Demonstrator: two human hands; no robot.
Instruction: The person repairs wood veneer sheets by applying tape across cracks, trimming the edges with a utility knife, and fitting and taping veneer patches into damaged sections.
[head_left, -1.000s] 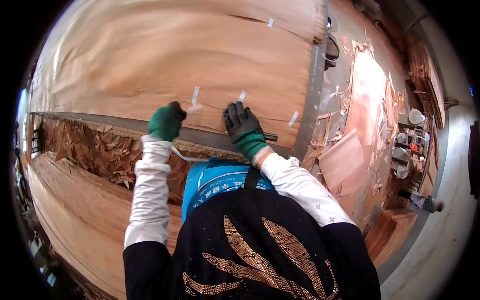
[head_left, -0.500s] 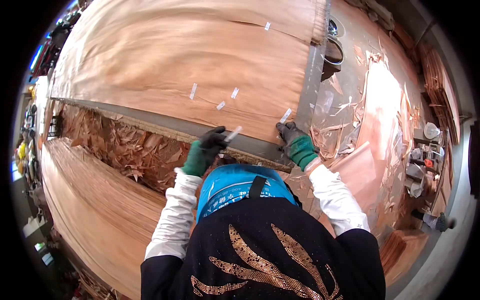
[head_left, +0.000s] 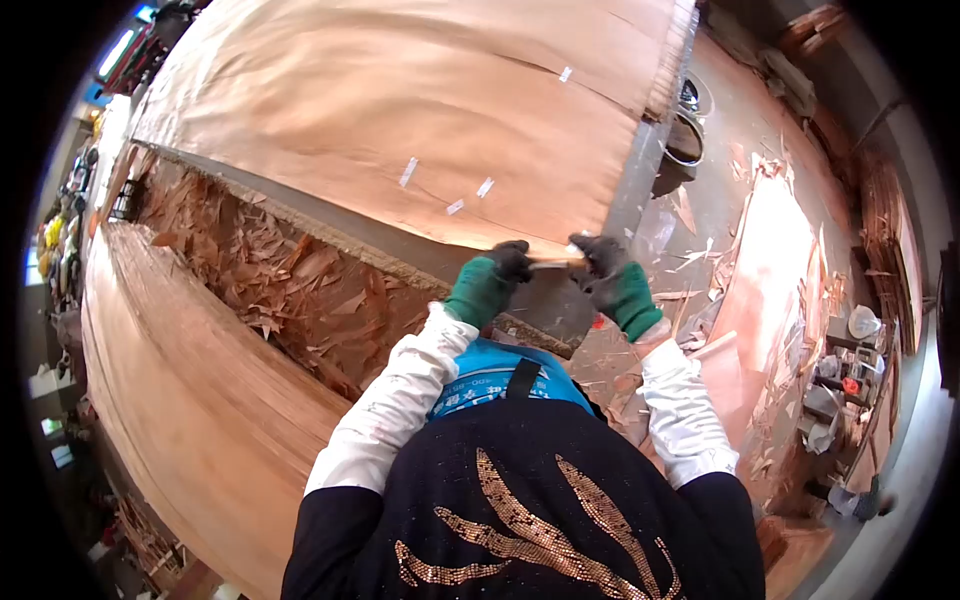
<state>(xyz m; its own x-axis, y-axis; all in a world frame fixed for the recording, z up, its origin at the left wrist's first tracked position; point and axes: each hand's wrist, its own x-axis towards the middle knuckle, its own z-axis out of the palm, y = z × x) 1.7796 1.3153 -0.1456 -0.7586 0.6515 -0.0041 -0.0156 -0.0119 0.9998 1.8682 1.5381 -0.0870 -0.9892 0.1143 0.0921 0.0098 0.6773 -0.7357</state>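
A large thin wood veneer sheet (head_left: 400,90) covers the table in front of me, with several short white tape strips (head_left: 408,172) stuck along its cracks. My left hand (head_left: 490,280), in a green glove with dark fingers, is closed on the sheet's near edge. On the same edge, closer to the corner, my right hand (head_left: 615,285) in a matching glove pinches the veneer. Between the two hands the edge is bent up off the grey tabletop (head_left: 550,300). My fingertips partly cover what they grip.
Broken veneer scraps (head_left: 270,270) fill the gap left of the table. Beyond it lies a tall stack of veneer sheets (head_left: 190,370). On the right, loose veneer pieces (head_left: 760,250) and scraps litter the floor, and a small cluttered rack (head_left: 840,390) stands farther off.
My left hand has moved right and forward to the sheet's near edge; the tape strip it held is no longer visible. The edge between my hands is now lifted. The view has shifted.
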